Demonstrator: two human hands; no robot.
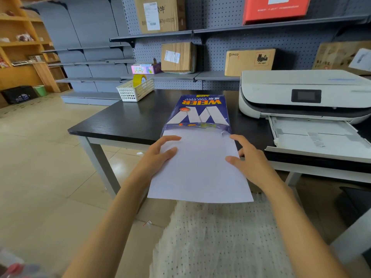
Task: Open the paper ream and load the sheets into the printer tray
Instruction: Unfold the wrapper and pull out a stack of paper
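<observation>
A blue paper ream wrapper point(198, 111) lies on the black table point(130, 119), its near end torn open. A stack of white sheets point(200, 171) sticks out of that end and overhangs the table's front edge. My left hand point(158, 155) grips the stack's left edge, thumb on top. My right hand point(249, 157) grips its right edge the same way. To the right stands a white printer point(301, 93), its paper tray point(313, 137) pulled out toward me with no sheets visible in it.
A white mesh basket point(136, 91) with a yellow tape roll point(139, 79) sits at the table's back left. Grey shelves behind hold cardboard boxes point(177, 57). A white knitted cloth point(216, 237) lies below the sheets in the foreground.
</observation>
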